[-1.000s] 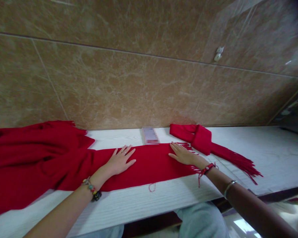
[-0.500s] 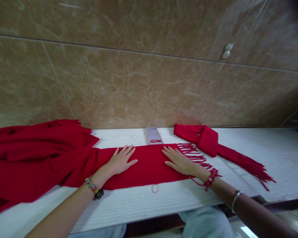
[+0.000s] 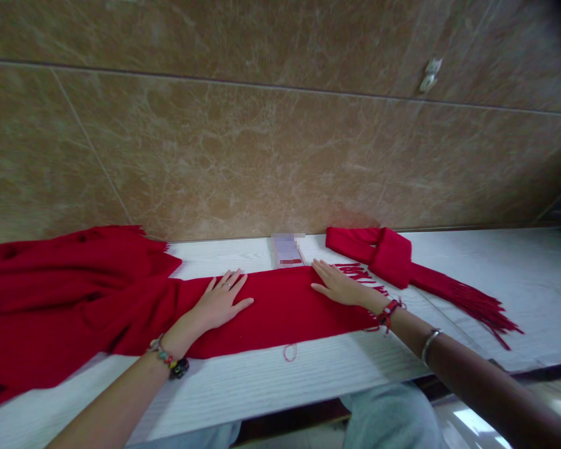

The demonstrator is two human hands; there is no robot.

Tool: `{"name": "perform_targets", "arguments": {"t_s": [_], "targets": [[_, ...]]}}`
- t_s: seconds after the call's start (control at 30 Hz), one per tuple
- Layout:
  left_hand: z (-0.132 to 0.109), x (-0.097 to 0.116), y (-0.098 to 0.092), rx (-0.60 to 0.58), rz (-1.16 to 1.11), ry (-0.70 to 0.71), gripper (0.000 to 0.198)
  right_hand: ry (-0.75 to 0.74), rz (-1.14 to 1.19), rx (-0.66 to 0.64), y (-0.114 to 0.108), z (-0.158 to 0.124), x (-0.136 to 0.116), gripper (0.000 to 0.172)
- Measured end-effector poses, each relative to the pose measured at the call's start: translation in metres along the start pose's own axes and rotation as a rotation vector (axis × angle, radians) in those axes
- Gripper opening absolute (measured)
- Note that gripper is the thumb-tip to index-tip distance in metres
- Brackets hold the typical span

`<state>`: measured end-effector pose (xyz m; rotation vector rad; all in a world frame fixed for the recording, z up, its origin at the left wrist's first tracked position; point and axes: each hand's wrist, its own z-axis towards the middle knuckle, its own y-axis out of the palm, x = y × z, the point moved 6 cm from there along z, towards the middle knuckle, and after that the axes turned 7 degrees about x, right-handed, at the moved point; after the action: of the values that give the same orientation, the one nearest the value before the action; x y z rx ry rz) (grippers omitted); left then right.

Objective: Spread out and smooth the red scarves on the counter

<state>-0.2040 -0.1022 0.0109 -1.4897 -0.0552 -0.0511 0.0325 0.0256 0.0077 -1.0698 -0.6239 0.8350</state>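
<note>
- Two hands — left hand [image 3: 219, 305] and right hand [image 3: 340, 285] — lie palm-down on a red scarf [image 3: 280, 308], which is spread flat along the white table [image 3: 243, 390].
- Left fingers are splayed and grasping nothing; one wears a ring.
- Right fingers are straight and unclenched, near the scarf's fringed end.
- Leftward, the scarf runs into a rumpled heap of red cloth [image 3: 51, 305].
- Just beside the fringe lies a folded red scarf [image 3: 395, 257], tassels pointing right.
- Behind the flat stretch — a small blurred packet [image 3: 286, 251].
- In front, a loop of red thread [image 3: 290, 352].
</note>
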Motion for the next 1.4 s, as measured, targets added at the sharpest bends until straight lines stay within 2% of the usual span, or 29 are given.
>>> {"name": "perform_targets", "arguments": {"t_s": [0.13, 0.23, 0.3, 0.43, 0.53, 0.73, 0.87, 0.97, 1.1, 1.2, 1.3, 1.4], "targets": [[0.000, -0.006, 0.003, -0.002, 0.019, -0.041, 0.074, 0.048, -0.081, -0.004, 0.011, -0.015, 0.025, 0.058], [0.001, -0.009, 0.004, -0.002, 0.019, -0.058, 0.076, 0.055, -0.127, 0.030, 0.004, -0.018, 0.034, 0.053], [0.001, -0.010, 0.004, 0.005, 0.020, -0.057, 0.075, 0.041, -0.125, 0.087, -0.005, -0.013, 0.027, 0.053], [0.002, -0.007, 0.002, 0.016, 0.014, -0.009, 0.070, -0.023, -0.035, 0.153, -0.012, -0.004, -0.006, 0.056], [0.002, -0.007, 0.003, -0.017, 0.006, -0.002, 0.070, -0.040, -0.018, 0.093, -0.004, -0.008, -0.016, 0.057], [0.002, -0.008, 0.005, -0.031, -0.007, -0.011, 0.070, 0.064, -0.055, -0.035, 0.001, -0.023, 0.018, 0.057], [0.010, -0.015, 0.004, 0.004, -0.021, -0.009, 0.058, 0.082, 0.023, -0.120, -0.011, -0.005, 0.027, 0.053], [0.027, -0.025, -0.007, 0.040, 0.010, 0.013, 0.047, 0.063, 0.081, -0.159, -0.020, 0.019, 0.029, 0.049], [0.049, -0.038, -0.020, -0.077, -0.041, 0.124, 0.046, 0.037, 0.110, -0.266, -0.019, 0.040, 0.037, 0.039], [0.059, -0.053, -0.025, -0.200, -0.097, 0.123, 0.048, 0.026, 0.137, -0.353, -0.015, 0.046, 0.043, 0.032], [0.062, -0.066, -0.024, -0.307, -0.138, 0.130, 0.036, 0.038, 0.158, -0.423, -0.010, 0.051, 0.049, 0.028], [0.062, -0.074, -0.022, -0.349, -0.131, 0.128, 0.027, 0.052, 0.166, -0.464, -0.005, 0.055, 0.054, 0.021]]}}
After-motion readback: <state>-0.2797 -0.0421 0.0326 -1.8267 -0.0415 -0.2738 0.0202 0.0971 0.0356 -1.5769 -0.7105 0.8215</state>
